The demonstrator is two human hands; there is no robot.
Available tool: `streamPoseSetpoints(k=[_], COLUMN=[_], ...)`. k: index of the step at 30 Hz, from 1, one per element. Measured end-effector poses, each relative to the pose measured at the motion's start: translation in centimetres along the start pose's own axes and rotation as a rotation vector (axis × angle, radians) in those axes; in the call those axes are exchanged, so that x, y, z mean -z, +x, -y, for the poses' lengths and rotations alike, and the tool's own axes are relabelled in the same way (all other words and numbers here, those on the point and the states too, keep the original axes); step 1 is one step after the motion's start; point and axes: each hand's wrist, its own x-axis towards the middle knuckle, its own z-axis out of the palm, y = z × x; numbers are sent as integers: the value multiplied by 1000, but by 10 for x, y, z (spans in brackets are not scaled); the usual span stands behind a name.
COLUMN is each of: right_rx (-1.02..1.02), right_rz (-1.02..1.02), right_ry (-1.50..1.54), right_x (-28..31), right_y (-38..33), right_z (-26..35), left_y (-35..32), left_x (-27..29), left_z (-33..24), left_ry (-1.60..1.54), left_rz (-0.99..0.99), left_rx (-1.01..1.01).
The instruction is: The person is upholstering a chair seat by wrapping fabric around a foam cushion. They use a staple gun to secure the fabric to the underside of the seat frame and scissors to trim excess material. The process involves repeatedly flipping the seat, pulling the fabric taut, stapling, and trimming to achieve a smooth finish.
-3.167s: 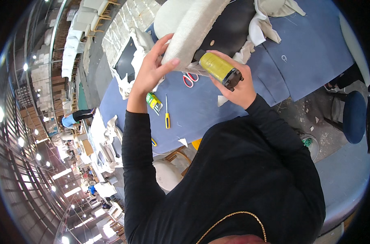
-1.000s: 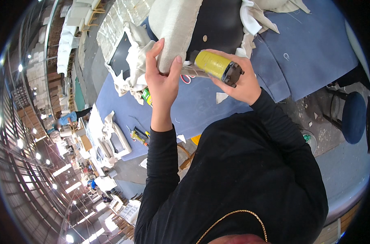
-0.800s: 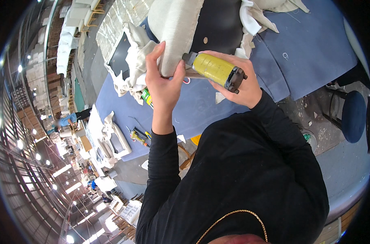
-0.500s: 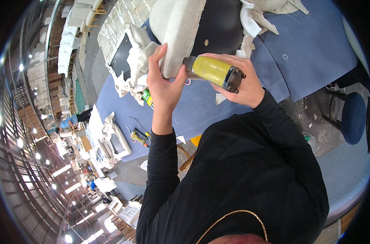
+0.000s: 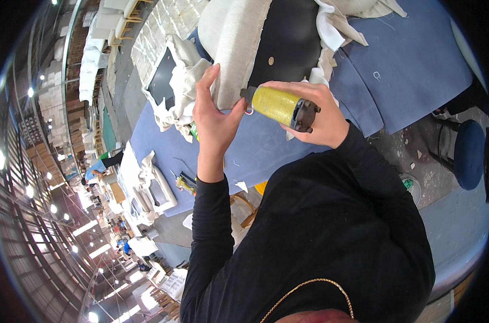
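Note:
A beige fabric-covered cushion piece with a black underside panel lies on the blue padded table. My left hand grips its near corner, thumb on one side and fingers on the other. In my right hand is a yellow staple gun, its dark nose against or very close to the fabric edge beside my left thumb. The gun's handle is hidden by its body and my hand. Loose white and beige cloth hangs along the panel's far right side.
Another beige piece with a dark panel sits to the left on the blue table. Hand tools lie near its front edge. A blue round stool and a bucket stand at right. Another person is far left.
The staple gun and my right hand have shifted slightly toward me. The cushion corner and my left hand have moved down a little; the left grip is kept.

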Motion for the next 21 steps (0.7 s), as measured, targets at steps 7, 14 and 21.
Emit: streamPoseSetpoints(k=[7, 14, 21], right_rx=[-38, -14, -51], right_rz=[29, 28, 58], right_ry=[-56, -1, -55], right_x=[-5, -6, -16], right_y=[1, -5, -9], right_z=[6, 4, 7], left_y=[-3, -2, -5], left_x=[-3, 3, 1], left_z=[-4, 1, -6], left_ry=[-13, 9, 8], left_rz=[6, 37, 24], left_rx=[45, 8, 46])
